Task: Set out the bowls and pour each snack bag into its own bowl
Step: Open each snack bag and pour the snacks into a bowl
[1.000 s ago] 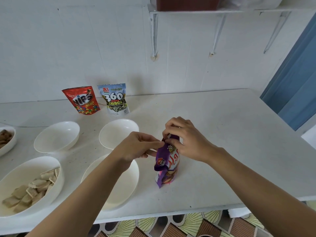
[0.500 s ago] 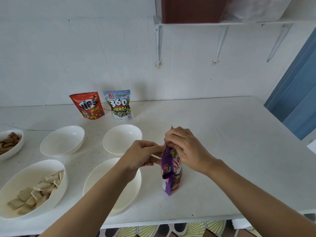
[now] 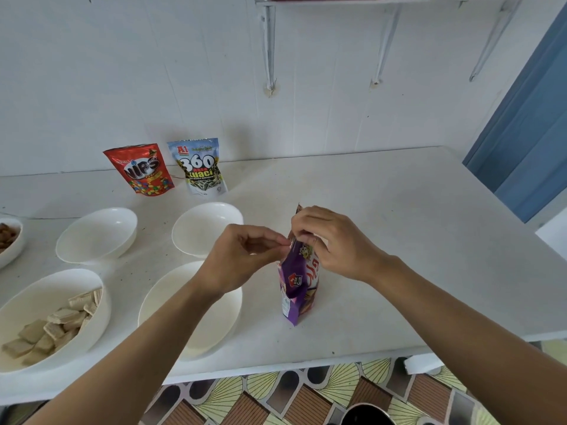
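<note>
A purple snack bag (image 3: 297, 283) stands upright on the white table (image 3: 399, 240). My left hand (image 3: 242, 256) pinches its top edge from the left, and my right hand (image 3: 331, 240) pinches the top from the right, with a torn corner sticking up above the fingers. An empty white bowl (image 3: 208, 329) sits just left of the bag, partly under my left forearm. Two more empty bowls (image 3: 98, 234) (image 3: 205, 228) stand behind it. A bowl with wafers (image 3: 52, 317) is at the front left. A red NIPS bag (image 3: 141, 170) and a 360 Kuaci bag (image 3: 201, 167) stand by the wall.
At the far left edge a bowl (image 3: 9, 240) holds brown snacks. A shelf on metal brackets (image 3: 270, 44) hangs on the wall above. A blue door (image 3: 527, 118) is at the right. Patterned floor tiles (image 3: 276, 397) show below the table's front edge.
My hands have stayed on the purple bag's top, and a torn corner now shows above my right fingers. The view has shifted slightly; the bag stands in the same spot.
</note>
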{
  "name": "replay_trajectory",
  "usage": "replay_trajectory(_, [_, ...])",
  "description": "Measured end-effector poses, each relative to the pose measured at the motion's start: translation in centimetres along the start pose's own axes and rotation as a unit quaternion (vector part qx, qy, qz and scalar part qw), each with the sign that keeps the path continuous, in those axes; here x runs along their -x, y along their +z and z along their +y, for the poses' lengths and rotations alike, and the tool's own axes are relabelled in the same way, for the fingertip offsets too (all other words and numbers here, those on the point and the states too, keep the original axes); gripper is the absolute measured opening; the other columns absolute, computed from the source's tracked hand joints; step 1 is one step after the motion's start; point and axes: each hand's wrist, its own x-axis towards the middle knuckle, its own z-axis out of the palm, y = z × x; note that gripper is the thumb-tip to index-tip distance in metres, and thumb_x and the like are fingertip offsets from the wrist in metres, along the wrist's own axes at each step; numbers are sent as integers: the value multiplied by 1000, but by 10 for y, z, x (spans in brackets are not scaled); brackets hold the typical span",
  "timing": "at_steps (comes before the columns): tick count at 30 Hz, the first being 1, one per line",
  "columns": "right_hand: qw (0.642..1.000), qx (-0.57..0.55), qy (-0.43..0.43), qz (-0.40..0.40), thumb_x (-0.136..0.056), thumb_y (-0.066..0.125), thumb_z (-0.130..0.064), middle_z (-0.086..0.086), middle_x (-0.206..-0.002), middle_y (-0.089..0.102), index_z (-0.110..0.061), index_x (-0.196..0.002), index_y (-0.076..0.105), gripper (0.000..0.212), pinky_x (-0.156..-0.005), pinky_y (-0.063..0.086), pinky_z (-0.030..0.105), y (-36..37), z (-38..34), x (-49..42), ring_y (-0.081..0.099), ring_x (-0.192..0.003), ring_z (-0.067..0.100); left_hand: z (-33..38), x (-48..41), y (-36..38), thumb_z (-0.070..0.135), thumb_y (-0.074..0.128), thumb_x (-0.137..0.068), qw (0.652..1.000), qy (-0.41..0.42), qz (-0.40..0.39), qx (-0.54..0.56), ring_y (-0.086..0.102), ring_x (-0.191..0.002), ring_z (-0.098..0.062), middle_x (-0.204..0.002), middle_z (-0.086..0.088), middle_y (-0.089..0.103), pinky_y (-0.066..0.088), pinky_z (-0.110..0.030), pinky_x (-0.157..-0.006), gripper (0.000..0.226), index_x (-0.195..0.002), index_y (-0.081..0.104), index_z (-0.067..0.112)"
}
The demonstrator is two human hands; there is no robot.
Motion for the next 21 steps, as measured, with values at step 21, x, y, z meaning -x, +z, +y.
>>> replay_trajectory(21, [999,-7,32,19,-93,63,1,3,-98,69,-7,-104,63,14,-81,53,21,-2,0,10,62,-90,9,6,-17,-7,28,52,-101,852,334,-66,-397,65,-89,-15,-103,0,73,53,-35,-67,27,-107,75,14])
